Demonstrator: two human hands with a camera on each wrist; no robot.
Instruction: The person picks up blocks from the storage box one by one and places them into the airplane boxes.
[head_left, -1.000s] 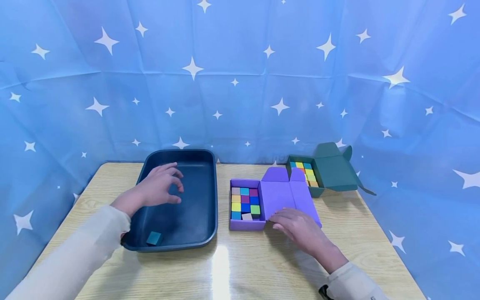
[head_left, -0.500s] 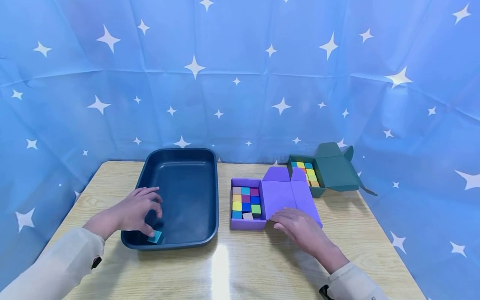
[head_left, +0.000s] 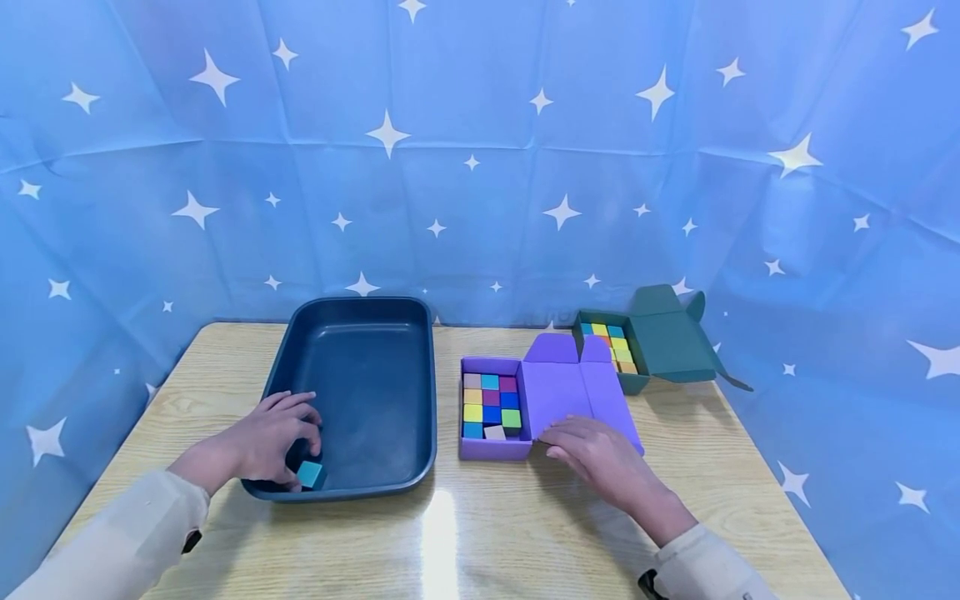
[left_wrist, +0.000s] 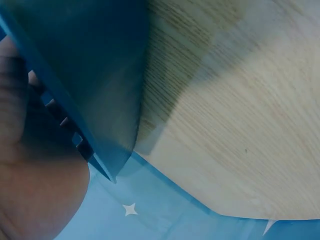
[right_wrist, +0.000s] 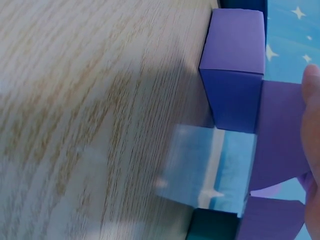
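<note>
My left hand [head_left: 270,437] reaches over the left wall of the dark blue tray [head_left: 432,392]. Its thumb is beside a teal cube [head_left: 310,474] in the tray's near left corner, with the fingers bent above and behind the cube. The left wrist view has the tray wall [left_wrist: 107,90] hiding most of the fingers and the cube. On the right, my right hand [head_left: 592,454] rests on the near edge of the opened lid [head_left: 558,392] of a purple box [head_left: 495,451]. Several coloured cubes [head_left: 491,396] sit in rows inside that box, one pale cube [head_left: 495,433] turned askew.
Behind the purple box stands a dark green box [head_left: 637,383], its lid [head_left: 671,337] folded out to the right, with several cubes [head_left: 613,332] inside. The wooden table [head_left: 360,550] ends at a blue star-patterned curtain [head_left: 480,208].
My left hand has come down and toward me from above the tray's middle to the teal cube, its thumb shifting slightly to the cube's left. The right hand stays on the lid.
</note>
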